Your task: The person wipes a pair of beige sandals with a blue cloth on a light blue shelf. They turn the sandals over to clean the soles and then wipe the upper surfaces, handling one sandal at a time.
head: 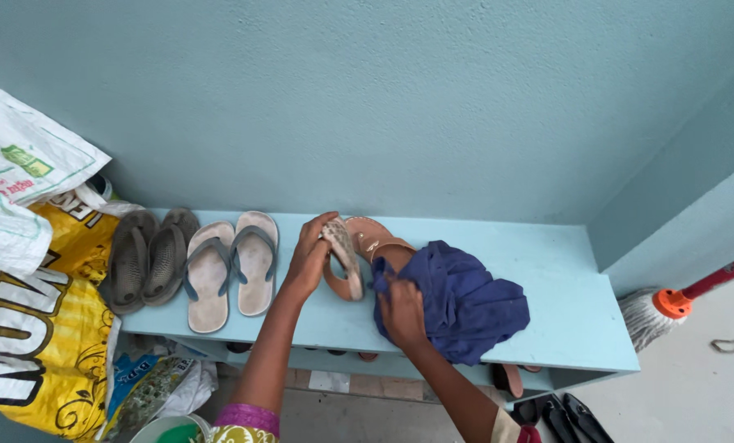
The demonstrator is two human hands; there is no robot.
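From my remote station, the head camera looks down on a light blue shelf (547, 271) set against a blue wall.

Left hand (309, 258): closed around a tan sandal (344, 254), fingers curled over its upper edge. The sandal is tipped up on its side, sole facing outward, resting on the shelf top near the middle.

Right hand (401, 310): gripping a bunched blue cloth (457, 303), fingers pinched into the fabric at its left edge. The cloth lies crumpled on the shelf, just right of the sandal, and touches it. A second tan sandal (375, 234) lies flat behind the first, partly covered by the cloth.

Other items on the shelf top: a pair of pale flip-flops (231, 267) with grey-blue straps, side by side, just left of the left hand; a pair of dark grey slippers (147, 256) further left, touching each other.

Surroundings: a yellow printed sack (30, 336) and a white sack (22, 164) are stacked at the left end of the shelf. A mop (654, 312) with an orange collar and red handle leans at the right, beyond the shelf end. On the lower level and on the floor, more footwear shows, including black shoes (564, 414) at the bottom right; details of those under the shelf cannot be made out.
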